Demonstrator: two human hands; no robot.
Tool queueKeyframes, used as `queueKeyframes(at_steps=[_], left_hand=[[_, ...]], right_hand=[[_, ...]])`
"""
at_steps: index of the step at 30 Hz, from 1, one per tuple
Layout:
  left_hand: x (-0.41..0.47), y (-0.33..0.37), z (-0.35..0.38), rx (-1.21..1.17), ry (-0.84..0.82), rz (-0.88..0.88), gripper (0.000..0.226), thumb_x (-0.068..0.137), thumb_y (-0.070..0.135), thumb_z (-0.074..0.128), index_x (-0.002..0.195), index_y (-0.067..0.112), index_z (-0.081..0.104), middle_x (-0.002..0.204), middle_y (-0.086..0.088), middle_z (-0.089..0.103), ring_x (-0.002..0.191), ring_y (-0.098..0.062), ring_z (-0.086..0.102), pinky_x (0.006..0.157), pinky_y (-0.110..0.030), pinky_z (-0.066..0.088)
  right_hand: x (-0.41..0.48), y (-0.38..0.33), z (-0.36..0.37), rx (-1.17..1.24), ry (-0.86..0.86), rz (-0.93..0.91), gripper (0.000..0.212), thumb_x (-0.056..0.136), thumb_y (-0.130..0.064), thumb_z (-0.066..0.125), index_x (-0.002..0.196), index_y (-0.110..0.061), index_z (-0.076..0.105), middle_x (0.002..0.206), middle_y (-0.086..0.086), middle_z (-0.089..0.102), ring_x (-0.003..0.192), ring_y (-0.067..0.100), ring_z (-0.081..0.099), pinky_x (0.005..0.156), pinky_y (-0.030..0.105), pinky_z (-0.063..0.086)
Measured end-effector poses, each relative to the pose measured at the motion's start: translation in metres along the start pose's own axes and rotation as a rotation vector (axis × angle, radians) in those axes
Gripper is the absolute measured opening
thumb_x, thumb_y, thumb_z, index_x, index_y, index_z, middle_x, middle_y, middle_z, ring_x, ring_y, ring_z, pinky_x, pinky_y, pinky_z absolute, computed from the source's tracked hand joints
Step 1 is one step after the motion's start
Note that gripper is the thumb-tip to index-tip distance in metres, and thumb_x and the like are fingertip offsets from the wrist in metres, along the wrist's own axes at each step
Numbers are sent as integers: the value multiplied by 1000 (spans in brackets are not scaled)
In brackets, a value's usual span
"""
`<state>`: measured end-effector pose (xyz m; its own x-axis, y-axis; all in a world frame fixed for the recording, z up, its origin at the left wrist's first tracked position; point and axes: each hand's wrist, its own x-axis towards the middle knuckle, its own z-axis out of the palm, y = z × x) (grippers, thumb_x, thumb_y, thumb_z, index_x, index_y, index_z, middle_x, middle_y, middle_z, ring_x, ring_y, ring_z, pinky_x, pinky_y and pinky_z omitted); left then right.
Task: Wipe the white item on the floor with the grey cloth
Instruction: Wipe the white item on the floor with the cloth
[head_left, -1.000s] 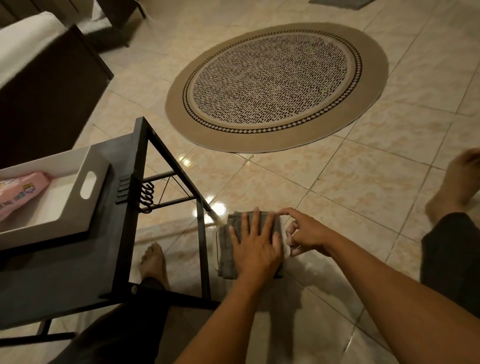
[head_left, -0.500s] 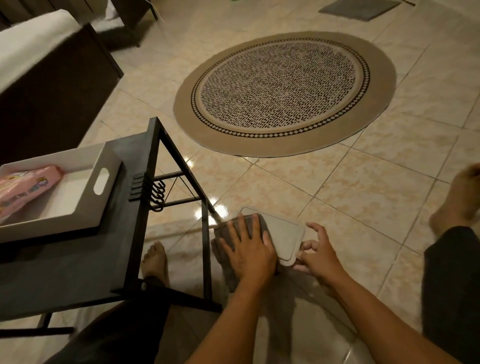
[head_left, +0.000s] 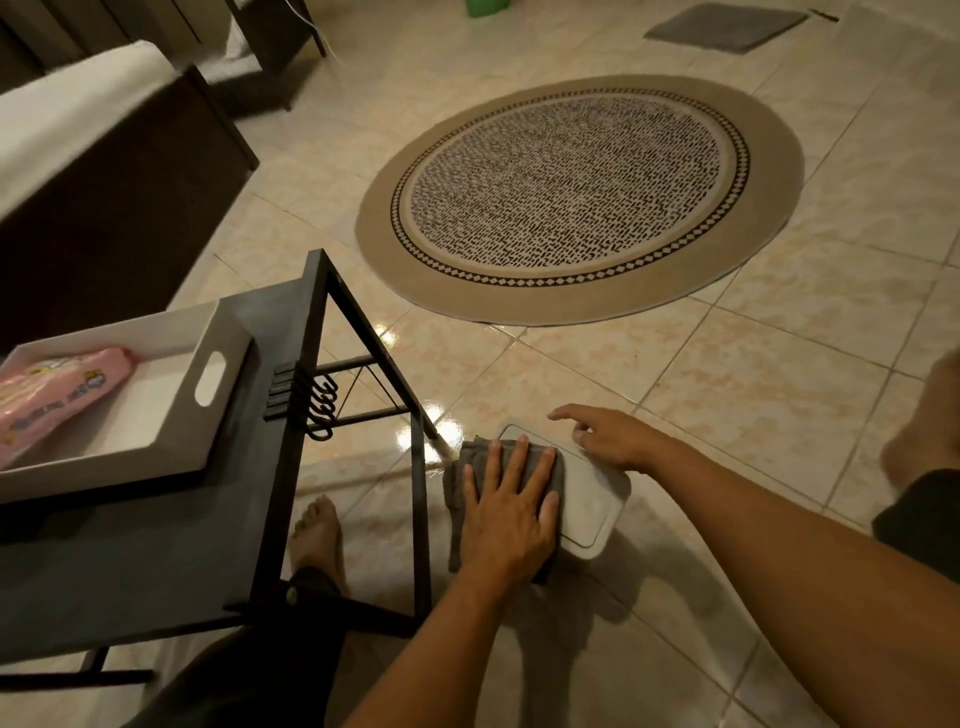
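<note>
White rounded-rectangular lid (head_left: 592, 499) lying flat on floor tiles (head_left: 753, 395), stretching toward 1 o'clock from flat-spread left hand (head_left: 511, 506) pressing grey cloth (head_left: 460, 486), loosely spread right hand (head_left: 605, 434) steadying far edge, gripping nothing.

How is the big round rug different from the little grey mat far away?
The round beige rug with its black-and-white pattern is a circle; the plain grey mat is a rectangle. The rug looks much larger and lies nearer; the mat lies at the far edge. The rug has a patterned border; the mat has none. Both lie flat on the tiled floor.
</note>
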<state>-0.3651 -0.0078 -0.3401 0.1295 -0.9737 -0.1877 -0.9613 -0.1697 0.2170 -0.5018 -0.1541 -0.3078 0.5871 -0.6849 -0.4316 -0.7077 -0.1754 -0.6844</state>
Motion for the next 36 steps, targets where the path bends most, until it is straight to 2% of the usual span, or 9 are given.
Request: queueKeyframes(at_steps=[5,7,11,16,21,24,29,32,36], left_hand=[[-3,-8,1,19,12,41,61,101,58,16,157,42,-4,165,8,-18,150,-21,-25,114,-49,-23],[-3,-8,1,26,11,43,61,102,57,19,157,42,-4,165,7,-17,150,-22,-24,115,-49,-23],[0,0,3,23,33,-27,62,99,59,14,158,41,0,166,5,-13,151,-23,-21,116,-51,-21],[-2,29,1,27,-17,-111,67,93,62,7,157,43,0,168,1,-11,152,-26,-16,117,-53,-13],[-17,37,-6,22,-39,-68,64,98,60,27,157,42,9,166,-6,5,149,-32,3,118,-62,6],[-23,33,1,25,-26,-54,65,98,61,25,157,43,4,167,-3,1,151,-31,-2,117,-61,-1],[-3,39,8,38,30,10,65,99,58,18,158,39,-4,166,3,-19,150,-23,-23,118,-56,-14],[8,42,8,50,46,-25,67,97,58,12,158,37,-6,165,3,-19,150,-23,-23,114,-51,-22],[11,45,11,55,47,7,66,100,53,20,158,36,-6,163,6,-21,151,-25,-20,114,-51,-24]], right_hand=[[14,-14,-1,-95,-188,-23,58,97,-9,49,147,-35,41,124,8,56,98,21,52,78,29,42],[12,-12,-2,-47,-190,-19,60,96,-6,53,148,-33,40,118,10,55,88,18,52,70,28,47],[-2,6,7,223,-89,18,66,93,3,54,148,-32,39,97,7,50,69,14,45,56,23,41],[-20,30,29,439,131,97,69,92,1,56,146,-37,40,88,9,52,73,20,50,60,33,45],[-33,35,34,528,129,152,68,92,1,55,146,-37,41,88,11,54,75,23,56,70,40,57],[-41,33,25,597,11,169,75,91,9,51,149,-37,37,84,9,55,67,20,58,70,40,60],[-44,34,15,583,-82,171,89,86,14,52,151,-43,29,86,11,60,71,23,64,73,43,62],[-40,33,13,566,-62,133,87,85,13,56,151,-39,32,87,12,56,75,22,58,71,37,59],[-35,34,12,583,-60,120,86,85,16,53,150,-36,34,85,10,51,73,19,54,65,31,56]])
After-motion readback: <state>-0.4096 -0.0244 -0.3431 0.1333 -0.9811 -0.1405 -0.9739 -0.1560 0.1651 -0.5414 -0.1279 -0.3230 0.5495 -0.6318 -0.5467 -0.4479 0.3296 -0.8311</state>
